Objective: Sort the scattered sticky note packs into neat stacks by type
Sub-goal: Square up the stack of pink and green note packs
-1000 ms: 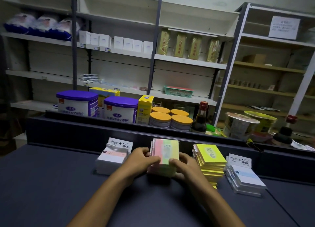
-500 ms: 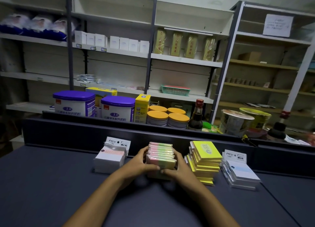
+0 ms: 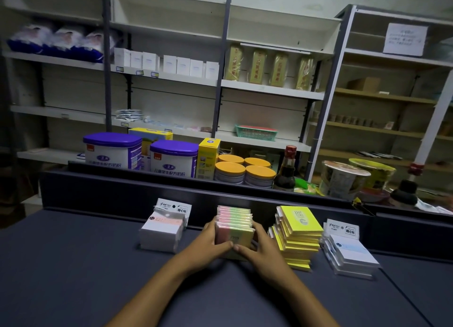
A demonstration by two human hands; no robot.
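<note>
Both hands clasp the multicoloured stack of sticky note packs in the middle of the dark bench: the left hand curls its fingers round the left side, the right hand round the right, thumbs meeting at the front. A white stack stands to its left, a yellow stack and a pale blue-topped stack to its right
</note>
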